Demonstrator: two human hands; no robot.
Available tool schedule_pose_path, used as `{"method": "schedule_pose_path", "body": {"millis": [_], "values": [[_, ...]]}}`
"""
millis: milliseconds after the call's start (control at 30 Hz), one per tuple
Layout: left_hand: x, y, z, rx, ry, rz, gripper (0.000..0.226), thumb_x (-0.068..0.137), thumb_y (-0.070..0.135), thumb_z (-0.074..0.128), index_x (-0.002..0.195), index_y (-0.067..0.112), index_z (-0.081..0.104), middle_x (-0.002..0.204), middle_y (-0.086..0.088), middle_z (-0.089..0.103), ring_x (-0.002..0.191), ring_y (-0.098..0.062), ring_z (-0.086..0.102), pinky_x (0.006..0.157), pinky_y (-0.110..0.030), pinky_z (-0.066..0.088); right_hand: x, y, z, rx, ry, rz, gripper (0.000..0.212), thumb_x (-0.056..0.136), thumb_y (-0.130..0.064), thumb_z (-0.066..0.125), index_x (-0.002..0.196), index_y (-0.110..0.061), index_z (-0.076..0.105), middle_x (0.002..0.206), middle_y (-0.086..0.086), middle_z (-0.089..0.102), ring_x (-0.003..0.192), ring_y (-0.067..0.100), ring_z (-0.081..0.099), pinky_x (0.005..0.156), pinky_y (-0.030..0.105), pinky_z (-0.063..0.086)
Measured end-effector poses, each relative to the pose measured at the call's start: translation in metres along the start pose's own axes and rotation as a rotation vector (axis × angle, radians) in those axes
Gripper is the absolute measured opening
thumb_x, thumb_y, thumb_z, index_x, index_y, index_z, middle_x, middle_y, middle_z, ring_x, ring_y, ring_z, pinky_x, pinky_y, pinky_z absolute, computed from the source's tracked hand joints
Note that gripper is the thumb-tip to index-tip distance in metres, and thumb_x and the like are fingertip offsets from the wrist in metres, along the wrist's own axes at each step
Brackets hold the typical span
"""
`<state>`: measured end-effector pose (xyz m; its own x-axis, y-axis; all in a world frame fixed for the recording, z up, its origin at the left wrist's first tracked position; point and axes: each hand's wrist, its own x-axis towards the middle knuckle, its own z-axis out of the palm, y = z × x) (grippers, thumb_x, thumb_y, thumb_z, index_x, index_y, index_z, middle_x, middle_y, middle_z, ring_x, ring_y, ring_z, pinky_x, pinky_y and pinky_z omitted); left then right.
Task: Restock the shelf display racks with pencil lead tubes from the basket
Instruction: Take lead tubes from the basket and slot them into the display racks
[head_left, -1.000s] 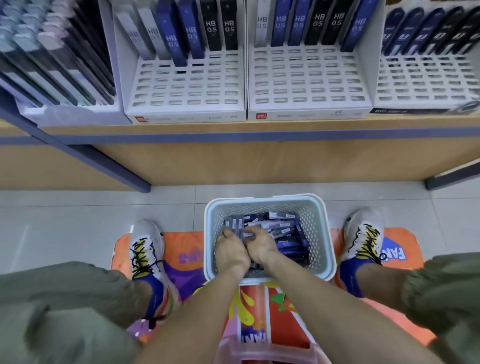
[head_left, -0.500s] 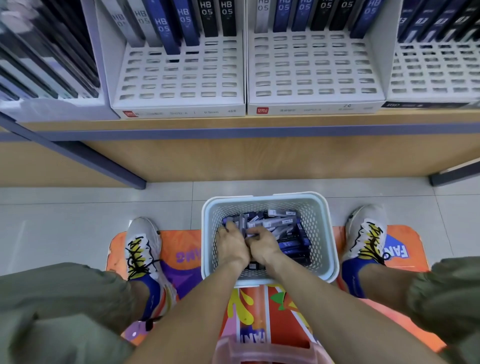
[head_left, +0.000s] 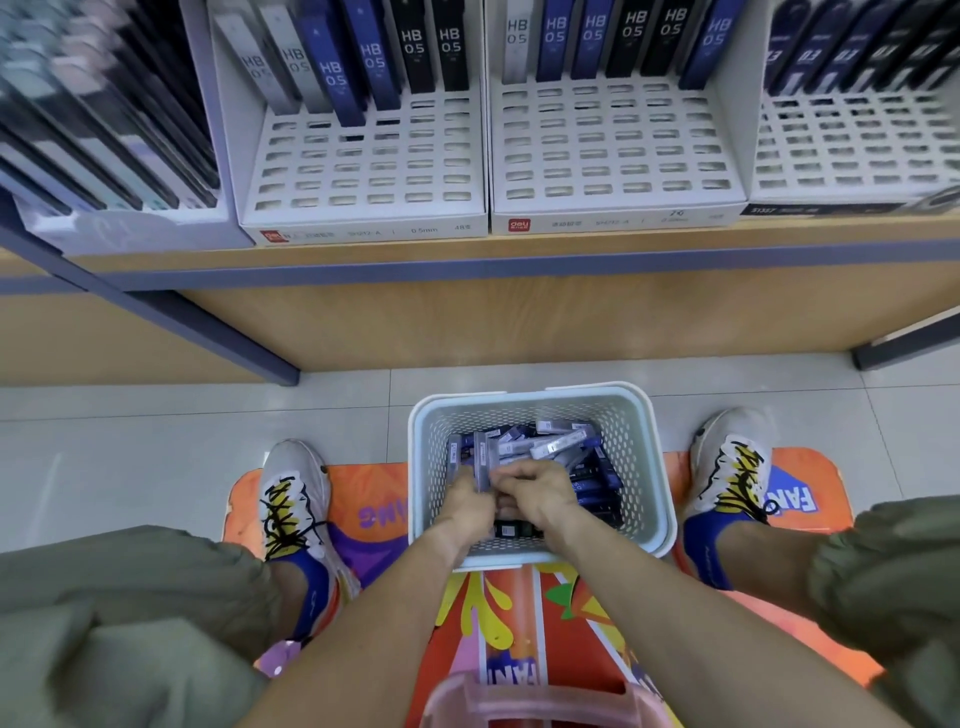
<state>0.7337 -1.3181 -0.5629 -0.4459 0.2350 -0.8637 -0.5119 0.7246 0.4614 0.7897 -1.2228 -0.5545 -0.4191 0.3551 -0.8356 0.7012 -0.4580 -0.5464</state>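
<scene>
My left hand (head_left: 467, 501) has its fingers curled round a small upright bundle of pencil lead tubes (head_left: 475, 457), their long axes pointing away from me toward the far wall of the basket (head_left: 641, 457). My right hand (head_left: 535, 493) sits just beside it, touching it, fingers bent down over the loose tubes; I think they are pinching one or two against the bundle, but the knuckles hide the tips and I cannot tell for sure. The rest of the stock lies jumbled to the right of and beyond my fingers, mostly crosswise. So the right hand is nearer the loose pile and the left is the holder. The display racks (head_left: 613, 150) stand on the shelf well above and ahead, with many front slots bare, so the bundle must rise forward with its long axis kept.
</scene>
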Motion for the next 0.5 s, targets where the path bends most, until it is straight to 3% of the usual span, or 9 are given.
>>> {"method": "schedule_pose_path", "body": {"millis": [67,133,167,233,300,400,500], "values": [[-0.008,0.004,-0.002,-0.092,-0.029,0.024,0.066,0.101,0.007,0.047,0.159,0.009,0.016,0.134,-0.026,0.061,0.11,-0.042,0.066,0.068,-0.043,0.056,-0.007,-0.005,-0.005,-0.025,0.021,-0.028,0.009,0.09,-0.001,0.073,0.087,-0.01,0.073,0.082,0.011,0.073,0.065,0.018,0.066,0.063,0.027,0.061],[-0.018,0.009,-0.006,-0.12,-0.067,0.06,0.058,0.101,0.012,0.053,0.153,0.005,0.029,0.107,-0.017,0.073,0.08,-0.031,0.068,0.065,-0.04,0.053,-0.016,-0.014,-0.013,-0.022,0.053,-0.052,0.016,0.085,0.001,0.076,0.096,-0.007,0.068,0.081,0.012,0.071,0.06,0.016,0.065,0.057,0.024,0.058],[-0.022,0.015,-0.009,-0.129,-0.091,0.084,0.048,0.102,0.014,0.053,0.147,0.006,0.039,0.099,-0.013,0.074,0.074,-0.028,0.066,0.066,-0.04,0.053,-0.02,-0.021,-0.018,-0.014,0.056,-0.065,0.022,0.084,0.001,0.078,0.101,-0.007,0.065,0.079,0.011,0.07,0.057,0.015,0.064,0.054,0.023,0.057],[-0.042,0.033,-0.017,-0.163,-0.131,0.13,0.026,0.106,0.01,0.047,0.132,0.01,0.051,0.093,-0.007,0.07,0.068,-0.022,0.068,0.055,-0.033,0.05,-0.033,-0.038,-0.029,-0.018,0.027,-0.106,0.033,0.082,-0.003,0.082,0.108,-0.009,0.063,0.075,0.01,0.07,0.055,0.014,0.063,0.056,0.026,0.056],[-0.064,0.055,-0.025,-0.154,-0.171,0.207,0.02,0.107,0.007,0.044,0.124,0.012,0.053,0.089,-0.006,0.065,0.059,-0.018,0.066,0.045,-0.027,0.044,-0.05,-0.06,-0.04,-0.036,-0.021,-0.163,0.042,0.081,-0.005,0.083,0.117,-0.012,0.061,0.079,0.013,0.073,0.056,0.016,0.065,0.059,0.03,0.056],[-0.098,0.09,-0.042,-0.107,-0.208,0.352,0.014,0.106,0.004,0.044,0.11,0.01,0.055,0.069,-0.003,0.062,0.046,-0.016,0.056,0.039,-0.025,0.038,-0.087,-0.106,-0.053,-0.062,-0.091,-0.263,0.049,0.081,-0.001,0.083,0.122,-0.014,0.059,0.094,0.021,0.076,0.061,0.018,0.069,0.056,0.026,0.058],[-0.135,0.128,-0.066,-0.125,-0.221,0.439,0.017,0.105,0.004,0.048,0.115,0.012,0.059,0.068,-0.006,0.065,0.044,-0.016,0.053,0.039,-0.025,0.037,-0.134,-0.162,-0.061,-0.122,-0.151,-0.356,0.052,0.077,0.005,0.083,0.121,-0.012,0.06,0.104,0.018,0.075,0.068,0.02,0.073,0.061,0.025,0.06]]}}
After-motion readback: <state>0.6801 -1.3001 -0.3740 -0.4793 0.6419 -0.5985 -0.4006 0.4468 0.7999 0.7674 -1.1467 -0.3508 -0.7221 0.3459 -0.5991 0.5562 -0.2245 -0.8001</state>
